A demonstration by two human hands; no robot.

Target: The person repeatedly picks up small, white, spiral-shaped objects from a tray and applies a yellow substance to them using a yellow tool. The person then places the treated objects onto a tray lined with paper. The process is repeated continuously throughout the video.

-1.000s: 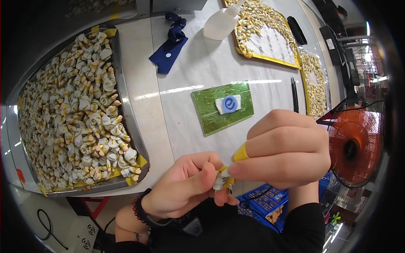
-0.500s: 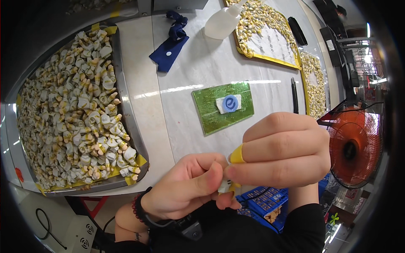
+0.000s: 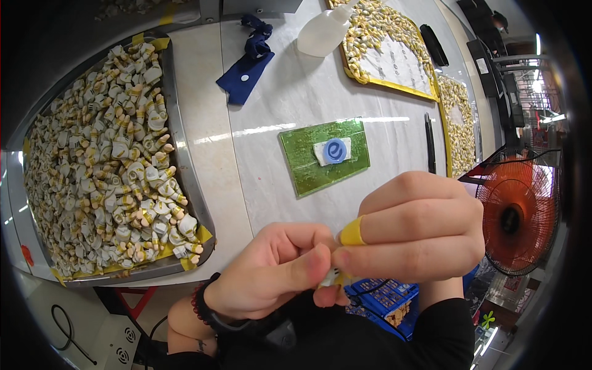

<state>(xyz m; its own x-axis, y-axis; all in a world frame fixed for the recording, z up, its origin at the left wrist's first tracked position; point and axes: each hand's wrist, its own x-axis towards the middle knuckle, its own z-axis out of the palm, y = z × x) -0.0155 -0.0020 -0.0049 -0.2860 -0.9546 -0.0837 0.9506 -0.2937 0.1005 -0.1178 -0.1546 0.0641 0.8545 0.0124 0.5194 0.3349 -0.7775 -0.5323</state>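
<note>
Low in the middle, my left hand (image 3: 271,268) is closed around a small white figurine piece (image 3: 328,279) with yellow on it. My fingers cover most of that piece. My right hand (image 3: 419,231), with a yellow finger cover (image 3: 351,232) on one finger, meets it from the right, its fingertips pinched together at the piece's upper end. What sits between those right fingertips is hidden. Beyond both hands lies a green glass-like slab (image 3: 302,169) carrying a white pad and a round blue disc (image 3: 335,150).
A large metal tray (image 3: 183,148) heaped with white and yellow figurine pieces (image 3: 105,179) stands left. A navy cloth strap (image 3: 250,77) and a translucent bottle (image 3: 322,36) lie farther back. Yellow-edged trays (image 3: 394,90), a black pen-like tool (image 3: 430,145) and an orange fan (image 3: 512,216) are right.
My right hand has lowered slightly and tilted, its fingertips still at the piece. My left hand is almost unmoved. The view has shifted a little.
</note>
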